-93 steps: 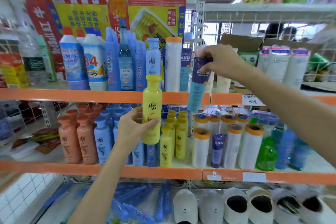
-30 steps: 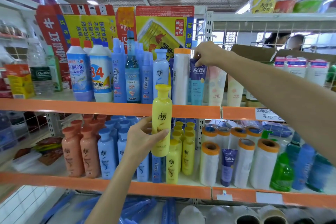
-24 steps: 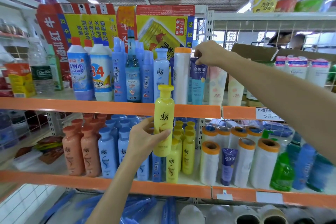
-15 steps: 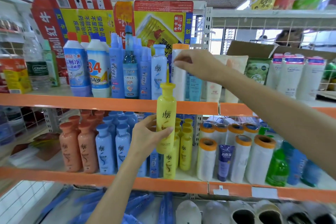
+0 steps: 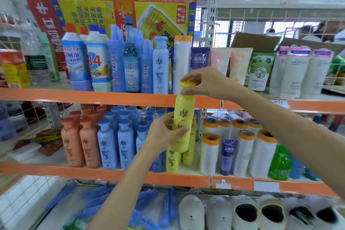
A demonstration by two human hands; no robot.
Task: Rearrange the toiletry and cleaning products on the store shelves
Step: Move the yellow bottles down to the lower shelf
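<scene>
A yellow shampoo bottle (image 5: pixel 183 115) is held upright in front of the orange shelf edge (image 5: pixel 93 97). My left hand (image 5: pixel 164 132) grips its lower body from the left. My right hand (image 5: pixel 207 82) pinches its yellow cap from above. On the upper shelf, the purple-blue tube (image 5: pixel 199 59) stands between a white roll with an orange cap (image 5: pixel 182 63) and pale pink tubes (image 5: pixel 220 59). More yellow bottles (image 5: pixel 171 162) stand on the middle shelf behind the held one.
Blue bottles (image 5: pixel 160 65) and cleaner bottles (image 5: pixel 98 61) fill the upper shelf at left. The middle shelf holds orange bottles (image 5: pixel 71 142), blue bottles (image 5: pixel 107 145), white rolls (image 5: pixel 209 153) and a green bottle (image 5: pixel 280 162). Slippers (image 5: pixel 244 213) lie on the bottom shelf.
My right hand let go of the purple-blue tube on the upper shelf, came down and took hold of the yellow bottle's cap. My left hand keeps holding the bottle.
</scene>
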